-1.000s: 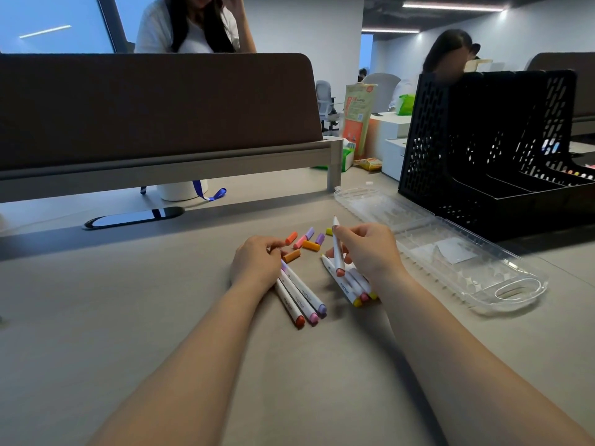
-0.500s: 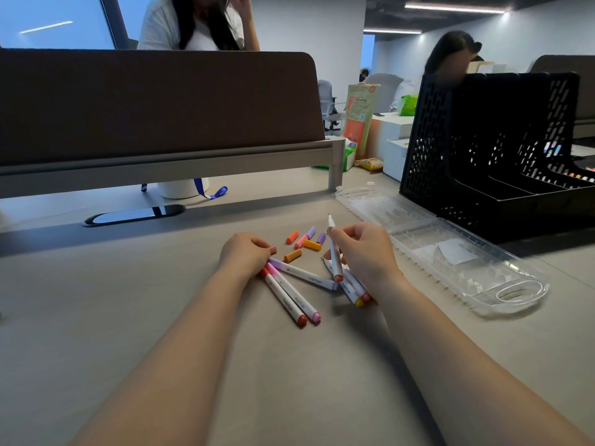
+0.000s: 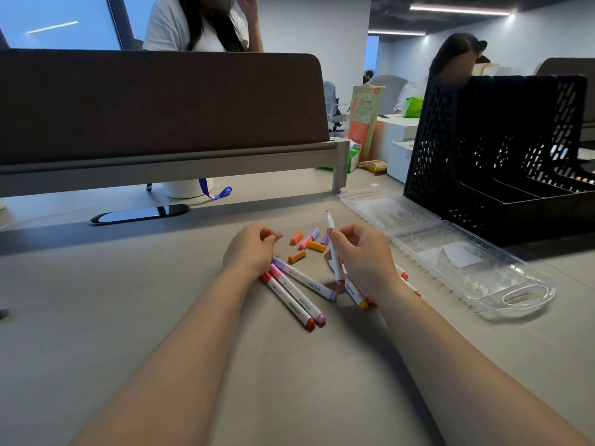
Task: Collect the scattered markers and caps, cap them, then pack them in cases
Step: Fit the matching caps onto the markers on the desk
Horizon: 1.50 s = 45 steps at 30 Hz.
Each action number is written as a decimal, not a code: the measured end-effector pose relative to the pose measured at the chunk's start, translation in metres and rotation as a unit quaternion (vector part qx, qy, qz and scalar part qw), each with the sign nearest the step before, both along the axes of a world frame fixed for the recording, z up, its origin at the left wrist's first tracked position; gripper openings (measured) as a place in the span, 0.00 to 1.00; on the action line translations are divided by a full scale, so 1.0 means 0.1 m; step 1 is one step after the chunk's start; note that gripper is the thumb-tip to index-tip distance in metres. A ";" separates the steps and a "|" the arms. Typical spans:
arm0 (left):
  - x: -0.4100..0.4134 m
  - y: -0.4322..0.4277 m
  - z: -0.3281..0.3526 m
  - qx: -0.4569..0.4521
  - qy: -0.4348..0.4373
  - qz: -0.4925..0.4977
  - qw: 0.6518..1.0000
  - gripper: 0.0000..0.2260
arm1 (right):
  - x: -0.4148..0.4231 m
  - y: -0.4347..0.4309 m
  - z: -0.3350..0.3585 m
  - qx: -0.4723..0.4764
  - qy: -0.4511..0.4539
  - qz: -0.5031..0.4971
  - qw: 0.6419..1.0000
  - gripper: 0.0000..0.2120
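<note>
We are gripping an uncapped marker (image 3: 330, 225) in our right hand (image 3: 363, 259), its tip pointing up and away from us. Our left hand (image 3: 251, 252) is curling its fingers just above three markers (image 3: 299, 294); we cannot tell whether it is pinching anything. Those three, ending in red, pink and purple, are lying on the table (image 3: 128, 317), each showing the word "marker" along its white barrel. More markers (image 3: 355, 292) are lying under the right hand, one also reading "marker". Loose caps (image 3: 316, 246) are sitting between our hands. The clear case (image 3: 467, 262) is lying open to the right, beside a black mesh rack (image 3: 483, 140).
</note>
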<state>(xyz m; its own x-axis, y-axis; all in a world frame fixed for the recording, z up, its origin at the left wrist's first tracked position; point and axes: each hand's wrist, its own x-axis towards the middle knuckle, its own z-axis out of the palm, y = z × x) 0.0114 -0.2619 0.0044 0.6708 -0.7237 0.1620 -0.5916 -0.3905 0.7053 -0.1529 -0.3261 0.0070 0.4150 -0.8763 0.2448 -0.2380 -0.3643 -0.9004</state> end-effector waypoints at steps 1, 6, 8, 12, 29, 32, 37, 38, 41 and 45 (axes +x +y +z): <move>-0.02 0.00 0.02 -0.043 0.038 -0.014 0.998 0.11 | 0.01 0.00 -0.01 -0.013 0.005 -0.003 1.000 0.10; -0.20 0.00 0.14 -0.170 0.279 -0.070 0.943 0.13 | 0.03 -0.03 -0.07 -0.084 0.024 0.004 0.996 0.10; -0.24 -0.01 0.17 -0.186 0.334 -0.075 0.921 0.13 | 0.01 -0.03 -0.07 -0.110 0.030 0.011 0.993 0.10; -0.26 0.00 0.21 -0.211 0.435 -0.095 0.870 0.13 | 0.00 -0.02 -0.07 -0.138 0.031 0.017 0.990 0.10; -0.22 0.01 0.21 -0.293 0.510 0.019 0.809 0.07 | 0.00 0.08 -0.02 -0.227 0.092 0.024 0.969 0.10; -0.26 0.00 0.18 -0.281 0.422 0.008 0.862 0.06 | 0.00 0.09 -0.01 -0.244 0.110 0.013 0.963 0.10; -0.31 -0.01 0.11 -0.236 0.123 -0.029 0.963 0.09 | 0.02 0.08 -0.03 -0.267 0.144 -0.014 0.953 0.10; -0.32 -0.01 0.10 -0.223 0.080 -0.030 0.971 0.10 | 0.02 0.08 -0.04 -0.267 0.150 -0.020 0.952 0.09; -0.31 0.00 0.08 -0.192 0.016 -0.029 0.981 0.13 | 0.04 0.10 -0.05 -0.262 0.169 -0.034 0.950 0.08; -0.31 0.03 0.11 -0.178 0.020 -0.043 0.983 0.13 | 0.05 0.12 -0.04 -0.260 0.173 -0.041 0.949 0.09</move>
